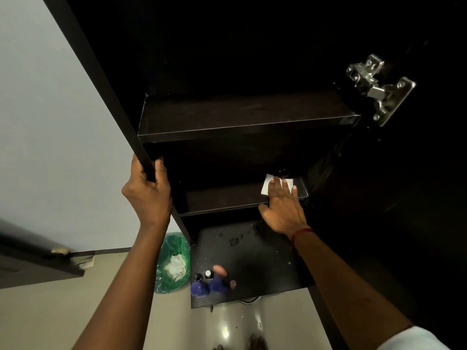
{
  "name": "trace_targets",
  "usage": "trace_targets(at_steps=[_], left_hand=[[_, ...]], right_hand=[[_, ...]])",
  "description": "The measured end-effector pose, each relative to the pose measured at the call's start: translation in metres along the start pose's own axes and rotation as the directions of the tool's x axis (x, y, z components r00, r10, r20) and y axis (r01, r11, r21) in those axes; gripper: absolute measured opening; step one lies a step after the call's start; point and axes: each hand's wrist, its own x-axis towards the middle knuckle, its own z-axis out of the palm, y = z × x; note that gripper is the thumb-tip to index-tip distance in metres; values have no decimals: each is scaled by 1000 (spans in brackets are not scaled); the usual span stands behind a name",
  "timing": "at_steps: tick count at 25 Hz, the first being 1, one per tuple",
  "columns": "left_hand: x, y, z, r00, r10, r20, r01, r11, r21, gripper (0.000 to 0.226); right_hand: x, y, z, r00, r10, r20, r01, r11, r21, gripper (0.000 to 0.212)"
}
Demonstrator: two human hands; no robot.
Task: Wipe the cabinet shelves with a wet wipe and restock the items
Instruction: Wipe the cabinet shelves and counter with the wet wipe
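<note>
R hand point(283, 210) is lying flat, fingers straight and spread, pressing the wet wipe point(265, 189) down onto the lower shelf point(222, 200). Wipe is sitting at the shelf's R end, toward the back; its L edge is showing beyond the fingers, and its R corner is reaching close to the shelf's end edge. Thumb is hanging over the shelf's front edge. From the wipe, shelf surface is running L to the side panel point(101, 82).

L hand point(147, 190) is gripping that panel's front edge, fingers curled round it, thumb on the inner face.

Upper shelf point(240, 114) is showing a thin pale front edge. Metal hinge point(380, 88) is sitting upper R.

Below, blue bottles point(199, 287) are standing at the front L corner of the base panel point(265, 261). Green-lined bin point(174, 263) is standing just beside that corner, w/ white wipes inside.
</note>
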Motion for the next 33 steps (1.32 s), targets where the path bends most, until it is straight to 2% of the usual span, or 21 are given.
trace_targets(at_steps=[9, 13, 16, 18, 20, 25, 33], left_hand=[[0, -2, 1, 1000, 3, -9, -4, 1000, -12, 31], [-1, -3, 2, 1000, -2, -24, 1, 1000, -13, 32], [0, -2, 1, 1000, 3, -22, -3, 1000, 9, 29], [1, -1, 0, 1000, 10, -18, -10, 1000, 15, 27], [1, 0, -1, 1000, 13, -11, -12, 1000, 18, 26], [0, 3, 0, 1000, -9, -10, 9, 1000, -1, 28], [-1, -2, 5, 998, -29, -48, 28, 1000, -12, 32]], right_hand=[[14, 1, -11, 997, -61, 48, 58, 996, 61, 77], [-9, -5, -1, 998, -54, 44, 57, 997, -60, 76], [-23, -13, 5, 994, 109, -11, -109, 980, -165, 83], [-21, -13, -1, 967, 254, 6, -248, 949, -192, 89], [-11, -11, -9, 949, 314, 41, -300, 933, -199, 91], [5, -6, -10, 964, 263, 33, -248, 938, -241, 91], [-17, -19, -4, 990, 139, 21, -126, 944, -306, 86]])
